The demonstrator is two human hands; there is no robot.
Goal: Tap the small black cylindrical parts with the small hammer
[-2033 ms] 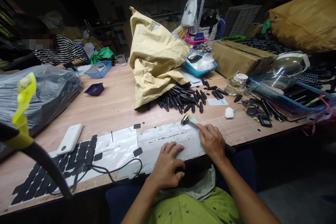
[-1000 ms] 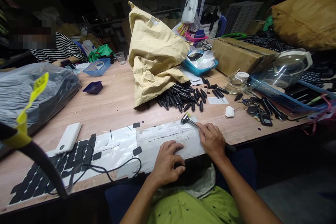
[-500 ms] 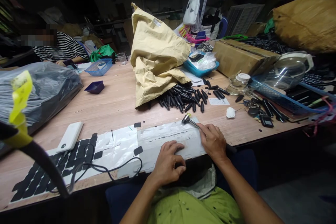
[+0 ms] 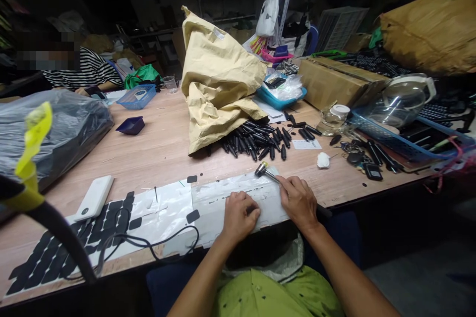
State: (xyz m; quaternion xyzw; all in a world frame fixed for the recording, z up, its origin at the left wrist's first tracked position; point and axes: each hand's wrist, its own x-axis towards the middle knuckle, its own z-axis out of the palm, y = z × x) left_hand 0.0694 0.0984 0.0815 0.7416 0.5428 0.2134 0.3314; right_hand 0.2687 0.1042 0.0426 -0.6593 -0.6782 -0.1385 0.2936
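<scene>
My right hand (image 4: 298, 203) is wrapped round the handle of a small hammer (image 4: 262, 170) with a metal head and a yellow face. The hammer head is over the far edge of a pale, worn board (image 4: 211, 230) at the table's front. On that board rests my left hand (image 4: 238, 215), its fingers curled in with the thumb close to them; whatever they hold, if anything, is hidden. Beyond the hammer lies a heap of black pen-like parts (image 4: 249, 138), spilling from under a big tan paper bag (image 4: 219, 79).
Left of the board are a sheet of black stickers (image 4: 70, 237), a white power bank (image 4: 94, 198) and a dark cable (image 4: 148, 242). A white wad (image 4: 323, 160), keys (image 4: 355, 156) and a blue basket (image 4: 416, 143) lie right. Another person (image 4: 92, 69) sits far left.
My left hand's fingers, spread a moment ago, have curled in, and the hand has moved slightly over the board. My right hand still grips the hammer. The whole view has shifted slightly.
</scene>
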